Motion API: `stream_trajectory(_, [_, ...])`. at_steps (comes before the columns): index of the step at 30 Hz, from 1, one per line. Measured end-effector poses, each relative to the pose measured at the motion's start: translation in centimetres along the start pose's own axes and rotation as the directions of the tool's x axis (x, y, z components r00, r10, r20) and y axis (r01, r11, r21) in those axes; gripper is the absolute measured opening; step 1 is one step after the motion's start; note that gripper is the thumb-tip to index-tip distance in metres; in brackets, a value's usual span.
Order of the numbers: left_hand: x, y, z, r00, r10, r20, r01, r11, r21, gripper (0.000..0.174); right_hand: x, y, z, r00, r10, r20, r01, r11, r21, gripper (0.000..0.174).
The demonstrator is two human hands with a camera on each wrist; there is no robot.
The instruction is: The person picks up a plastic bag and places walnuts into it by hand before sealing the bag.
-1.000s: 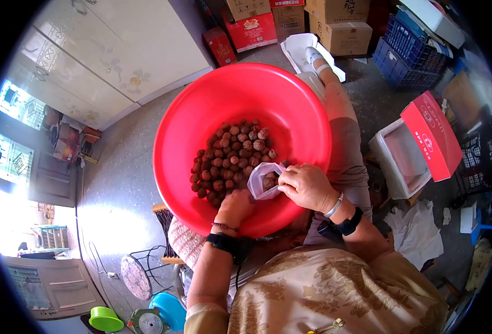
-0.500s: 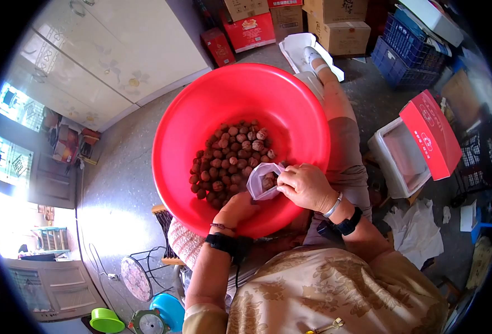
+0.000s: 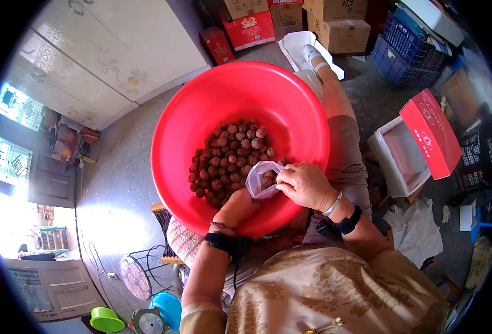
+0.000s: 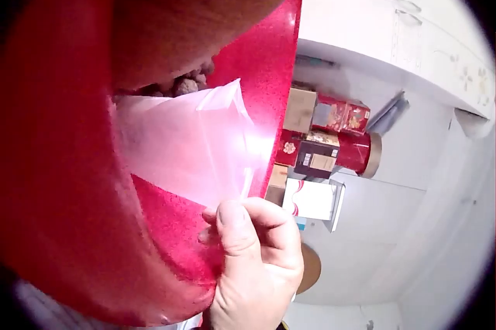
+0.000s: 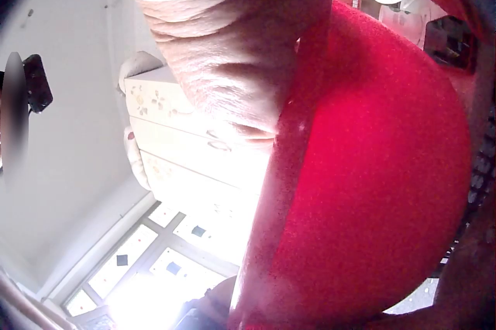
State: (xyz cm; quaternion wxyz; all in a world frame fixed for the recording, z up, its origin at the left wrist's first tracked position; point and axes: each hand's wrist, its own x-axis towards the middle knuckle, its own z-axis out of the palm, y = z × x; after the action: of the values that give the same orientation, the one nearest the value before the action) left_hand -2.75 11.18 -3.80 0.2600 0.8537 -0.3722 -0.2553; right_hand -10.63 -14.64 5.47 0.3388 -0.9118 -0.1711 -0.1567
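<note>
A red plastic basin holds a heap of walnuts. In front of the heap, a thin whitish plastic bag gapes open with some walnuts inside. My right hand pinches the bag's rim between thumb and fingers; the left wrist view also shows this right hand at the edge of the bag. The left hand is low in the basin, right beside the bag's left side, its fingers hidden from the head view. In the right wrist view the right wrist crosses the basin's rim.
The basin rests over the person's lap. White cabinets stand at the left, cardboard boxes and blue crates at the back. A white foam box with a red lid is at the right, a round stool at the lower left.
Hands, bag and walnuts stay nearly in place; the left hand shifts only slightly. The whole view drifts a little to the left.
</note>
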Motion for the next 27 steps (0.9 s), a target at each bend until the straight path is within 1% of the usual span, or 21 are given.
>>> stream_trajectory(2, [0.2,0.1,0.2,1.0,-0.004,0.016,0.004,1.0,0.009,0.039,0.0,0.0,0.0,1.0,0.002,0.002,-0.002,1.0,-0.004,0.014])
stream_trajectory(4, [0.5,0.8,0.0,0.998,0.052,0.022,-0.052,0.999,0.005,0.038,-0.1,0.1,0.1,1.0,-0.001,-0.001,0.001,1.0,0.012,0.013])
stream_trajectory(5, [0.4,1.6,-0.5,0.998,0.053,0.023,-0.053,0.999,0.005,0.038,-0.1,0.1,0.1,1.0,0.0,-0.001,0.0,1.0,0.011,0.013])
stream_trajectory(7, [0.3,3.5,-1.5,0.998,-0.052,0.04,0.052,0.999,0.006,0.037,-0.2,0.0,0.0,1.0,0.01,0.029,-0.011,1.0,0.017,0.015])
stream_trajectory(8, [0.4,3.8,-1.6,0.998,-0.051,0.039,0.051,0.999,0.005,0.037,-0.2,0.0,0.0,1.0,0.011,0.029,-0.011,1.0,0.015,0.015])
stream_trajectory(10, [0.6,4.1,-1.7,0.989,0.052,-0.139,-0.077,0.98,-0.182,0.037,-0.1,-0.1,0.0,0.999,0.017,0.029,-0.017,1.0,0.009,0.015])
stream_trajectory(11, [0.8,3.7,-1.5,0.989,0.052,-0.139,-0.078,0.98,-0.182,0.037,-0.1,0.0,0.0,0.999,0.017,0.029,-0.017,1.0,0.009,0.015])
stream_trajectory(13, [1.4,2.0,-0.6,0.991,-0.007,-0.136,-0.026,0.97,-0.243,0.038,-0.1,0.0,0.1,1.0,0.01,0.029,-0.01,1.0,0.004,0.015])
stream_trajectory(14, [1.5,1.1,0.0,0.991,-0.008,-0.135,-0.025,0.969,-0.245,0.038,-0.1,0.0,0.1,0.999,0.011,0.03,-0.011,1.0,0.004,0.015])
stream_trajectory(15, [1.5,0.5,0.6,0.97,0.039,-0.239,-0.044,0.999,-0.016,0.037,-0.1,0.0,0.0,0.999,0.017,0.034,-0.017,1.0,0.003,0.015])
stream_trajectory(16, [1.5,-0.2,1.1,0.939,0.108,-0.327,-0.038,0.976,0.214,0.038,-0.1,0.0,0.0,0.999,0.023,0.038,-0.023,1.0,0.002,0.015])
stream_trajectory(17, [1.3,1.0,0.3,0.939,0.108,-0.327,-0.038,0.976,0.214,0.038,-0.1,0.0,0.0,0.999,0.023,0.039,-0.023,1.0,0.002,0.015])
stream_trajectory(19, [0.7,4.5,-2.1,0.961,0.059,-0.272,-0.089,0.991,-0.101,0.038,-0.1,-0.1,0.0,0.999,0.031,0.04,-0.032,0.999,0.02,0.016])
stream_trajectory(20, [0.6,4.2,-1.9,0.96,0.056,-0.273,-0.087,0.991,-0.102,0.038,-0.1,-0.1,0.0,0.999,0.03,0.042,-0.031,0.999,0.021,0.016])
stream_trajectory(22, [0.5,3.3,-1.3,0.977,0.032,-0.21,-0.043,0.998,-0.048,0.038,-0.1,-0.1,0.0,0.998,0.034,0.043,-0.034,0.999,-0.001,0.015])
stream_trajectory(23, [0.5,3.2,-1.1,0.977,0.03,-0.212,-0.041,0.998,-0.049,0.038,-0.1,-0.1,0.0,0.998,0.032,0.046,-0.032,0.999,0.001,0.015])
stream_trajectory(25, [0.7,3.0,-0.6,0.963,0.026,-0.268,-0.08,0.978,-0.191,0.037,0.0,-0.1,0.0,0.999,0.023,0.046,-0.023,1.0,0.008,0.015])
stream_trajectory(26, [0.9,2.4,-0.3,0.963,0.026,-0.269,-0.08,0.978,-0.191,0.037,0.0,-0.1,0.0,0.999,0.022,0.046,-0.023,1.0,0.008,0.015])
stream_trajectory(27, [1.2,1.7,0.0,0.967,0.051,-0.249,-0.085,0.988,-0.129,0.036,0.0,-0.1,0.0,0.999,0.022,0.046,-0.022,1.0,0.009,0.015])
